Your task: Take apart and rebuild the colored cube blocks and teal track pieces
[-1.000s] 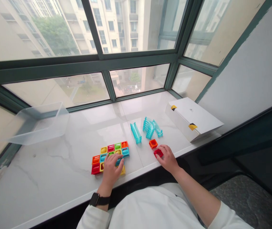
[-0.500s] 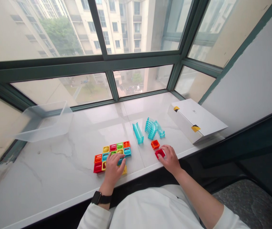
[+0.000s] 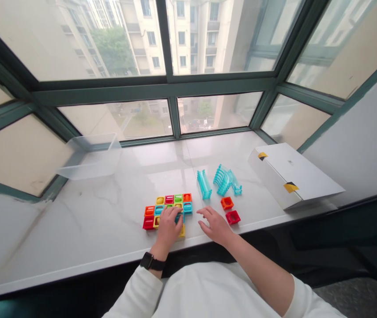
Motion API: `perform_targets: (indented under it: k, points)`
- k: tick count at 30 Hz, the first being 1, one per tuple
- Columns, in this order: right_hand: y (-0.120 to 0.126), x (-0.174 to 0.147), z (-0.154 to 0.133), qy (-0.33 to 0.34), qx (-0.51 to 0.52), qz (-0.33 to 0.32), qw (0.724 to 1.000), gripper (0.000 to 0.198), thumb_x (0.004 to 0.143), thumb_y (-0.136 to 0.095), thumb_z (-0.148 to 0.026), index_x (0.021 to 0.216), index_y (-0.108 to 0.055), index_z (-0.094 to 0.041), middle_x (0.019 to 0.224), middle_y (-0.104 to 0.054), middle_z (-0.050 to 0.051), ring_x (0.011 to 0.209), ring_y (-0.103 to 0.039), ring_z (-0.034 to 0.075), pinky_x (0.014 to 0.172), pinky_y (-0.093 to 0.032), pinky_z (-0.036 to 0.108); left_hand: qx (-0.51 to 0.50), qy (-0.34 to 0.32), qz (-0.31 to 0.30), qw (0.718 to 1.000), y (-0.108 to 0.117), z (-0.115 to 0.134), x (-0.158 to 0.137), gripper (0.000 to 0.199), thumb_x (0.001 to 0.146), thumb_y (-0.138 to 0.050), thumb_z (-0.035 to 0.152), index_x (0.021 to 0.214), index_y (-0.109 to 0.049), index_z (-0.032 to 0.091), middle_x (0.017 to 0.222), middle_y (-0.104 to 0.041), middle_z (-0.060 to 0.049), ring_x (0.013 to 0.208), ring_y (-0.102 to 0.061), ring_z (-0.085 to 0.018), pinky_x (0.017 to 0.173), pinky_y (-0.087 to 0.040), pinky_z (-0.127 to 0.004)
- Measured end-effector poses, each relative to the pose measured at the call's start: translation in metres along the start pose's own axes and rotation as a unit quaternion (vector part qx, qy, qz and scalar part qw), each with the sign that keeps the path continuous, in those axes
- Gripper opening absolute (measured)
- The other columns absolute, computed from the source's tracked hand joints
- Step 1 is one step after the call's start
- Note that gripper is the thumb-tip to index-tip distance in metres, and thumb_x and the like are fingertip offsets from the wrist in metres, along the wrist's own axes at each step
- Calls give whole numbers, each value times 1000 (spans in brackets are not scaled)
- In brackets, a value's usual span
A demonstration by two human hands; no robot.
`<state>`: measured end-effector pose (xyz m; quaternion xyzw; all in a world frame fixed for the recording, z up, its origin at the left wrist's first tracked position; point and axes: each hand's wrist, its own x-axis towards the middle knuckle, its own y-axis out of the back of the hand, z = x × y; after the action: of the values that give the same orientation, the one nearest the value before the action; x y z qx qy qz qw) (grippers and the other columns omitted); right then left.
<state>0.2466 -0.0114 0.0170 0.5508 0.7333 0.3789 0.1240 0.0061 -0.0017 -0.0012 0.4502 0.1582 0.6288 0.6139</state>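
Observation:
A group of colourful hollow toy blocks (image 3: 149,222) in red, orange, yellow, green and blue stands joined on the white sill. My left hand (image 3: 167,227) lies over its near right part, with thumb and fingers closed around a blue block (image 3: 177,217); the fingers hide some of the blocks. Just right of the group, my right hand (image 3: 217,226) hovers with its fingers apart and nothing in them. Beyond that hand, a loose orange block (image 3: 227,203) and a loose red block (image 3: 232,217) sit close together on the sill.
Behind the loose blocks lie a straight translucent blue track piece (image 3: 204,184) and curved blue track pieces (image 3: 223,180). A white box (image 3: 303,174) with yellow-black tape stands at right, a clear plastic bin (image 3: 92,170) at back left. Windows enclose the marble-patterned sill (image 3: 109,221).
My right hand has let go of the red block and moved left towards the block group. My left hand stays on the group. The camera view has shifted left.

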Motion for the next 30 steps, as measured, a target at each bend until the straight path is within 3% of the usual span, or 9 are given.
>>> perform_targets:
  k: [7, 15, 18, 22, 30]
  points:
    - [-49, 20, -3, -36, -43, -36, 998, 56, 90, -67, -17, 143, -55, -27, 129, -58, 12, 114, -66, 28, 100, -59, 45, 11, 15, 2, 1000, -1, -2, -3, 25, 97, -54, 19, 118, -66, 26, 116, -74, -8, 113, -66, -28, 112, -47, -54]
    - [-67, 24, -3, -7, -40, -65, 997, 67, 88, -66, -16, 152, -50, -29, 143, -57, 13, 127, -61, 31, 110, -54, 48, 35, 23, 11, 999, 11, -11, -10, 24, 99, -54, 22, 119, -68, 25, 121, -72, -10, 117, -66, -30, 108, -51, -52]
    - [-71, 24, -7, -3, -47, -76, 996, 69, 89, -66, -16, 154, -49, -28, 145, -58, 14, 129, -60, 32, 111, -53, 49, 79, 32, 13, 996, 15, -12, -12, 31, 100, -56, 29, 129, -67, 24, 142, -66, -12, 136, -57, -34, 120, -40, -59]
    - [-73, 23, -9, -4, -49, -89, 995, 69, 89, -66, -17, 156, -48, -23, 147, -59, 15, 131, -57, 33, 113, -50, 51, 153, 43, -47, 986, 14, -9, -11, 45, 103, -54, 38, 147, -60, 28, 161, -53, -8, 152, -43, -35, 129, -23, -65]
    - [-71, 22, -5, -1, -24, -97, 995, 69, 89, -67, -16, 155, -48, -22, 149, -58, 16, 133, -57, 32, 116, -48, 52, 200, 61, -70, 975, 9, -3, -8, 51, 105, -49, 41, 155, -54, 33, 165, -48, -4, 156, -39, -33, 131, -19, -61]
